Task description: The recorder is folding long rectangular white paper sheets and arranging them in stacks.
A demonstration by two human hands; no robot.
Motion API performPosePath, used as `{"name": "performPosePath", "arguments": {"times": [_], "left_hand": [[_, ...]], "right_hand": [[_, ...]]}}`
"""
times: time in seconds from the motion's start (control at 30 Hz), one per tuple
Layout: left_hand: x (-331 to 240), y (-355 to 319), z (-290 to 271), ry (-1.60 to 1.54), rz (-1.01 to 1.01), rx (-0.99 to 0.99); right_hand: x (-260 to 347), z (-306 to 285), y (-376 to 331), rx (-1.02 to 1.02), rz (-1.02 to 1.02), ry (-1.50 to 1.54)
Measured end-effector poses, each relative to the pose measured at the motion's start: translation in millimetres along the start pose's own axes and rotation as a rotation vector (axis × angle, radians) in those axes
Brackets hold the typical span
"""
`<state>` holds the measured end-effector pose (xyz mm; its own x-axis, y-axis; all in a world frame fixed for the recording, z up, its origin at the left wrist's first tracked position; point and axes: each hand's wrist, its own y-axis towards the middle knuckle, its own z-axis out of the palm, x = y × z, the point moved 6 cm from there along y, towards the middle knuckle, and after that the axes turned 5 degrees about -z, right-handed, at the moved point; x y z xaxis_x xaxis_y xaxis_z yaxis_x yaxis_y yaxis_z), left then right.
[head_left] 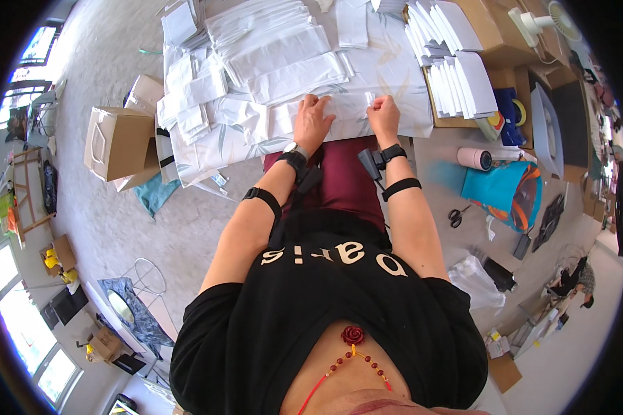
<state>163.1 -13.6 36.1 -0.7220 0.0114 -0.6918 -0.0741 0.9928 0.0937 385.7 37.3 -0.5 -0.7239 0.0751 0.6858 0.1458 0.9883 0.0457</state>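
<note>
My left hand [313, 124] rests at the near edge of the table [412, 114], its thumb apart from its fingers. Its fingertips touch the end of a flat white plastic bag [282, 119]. To its right, the thumb and fingers of my right hand [384, 116] are pinched on a small white piece [370, 98], which looks like the end of a thin plastic bag. How far that piece runs between my hands is hard to make out. Just beyond lie stacks of long flat white bags [291, 76], with a looser heap of white bags [197, 90] at the left.
Upright white folded packets [460, 86] fill a carton right of the table. Brown cardboard boxes [121, 142] stand on the floor at left. At right are a pink cup [474, 159], a turquoise bag [495, 190], black scissors [457, 216] and a white fan [547, 26].
</note>
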Motion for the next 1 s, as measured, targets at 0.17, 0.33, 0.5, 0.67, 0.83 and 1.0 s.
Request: {"name": "performPosePath", "arguments": {"times": [0.17, 0.33, 0.5, 0.67, 0.83, 1.0], "left_hand": [[-1.6, 0.7, 0.1, -0.020, 0.002, 0.017], [-2.2, -0.9, -1.5, -0.002, 0.019, 0.010], [-4.1, -1.4, -1.6, 0.010, 0.014, 0.021], [-11.2, -1.9, -0.1, 0.009, 0.032, 0.017], [7.0, -1.4, 9.0, 0.015, 0.045, 0.004], [23.4, -2.1, -3.1, -0.230, 0.049, -0.059]], "right_hand": [[-8.0, -7.3, 0.6, 0.000, 0.198, 0.288], [26.6, -13.5, -2.1, 0.024, 0.159, 0.485], [72.3, -9.7, -12.8, 0.054, -0.065, 0.479], [97.1, 3.8, -26.7, 0.072, -0.084, 0.557], [121.6, 20.3, -37.4, 0.071, -0.117, 0.603], [131.2, 26.8, -41.7, 0.047, -0.113, 0.584]]}}
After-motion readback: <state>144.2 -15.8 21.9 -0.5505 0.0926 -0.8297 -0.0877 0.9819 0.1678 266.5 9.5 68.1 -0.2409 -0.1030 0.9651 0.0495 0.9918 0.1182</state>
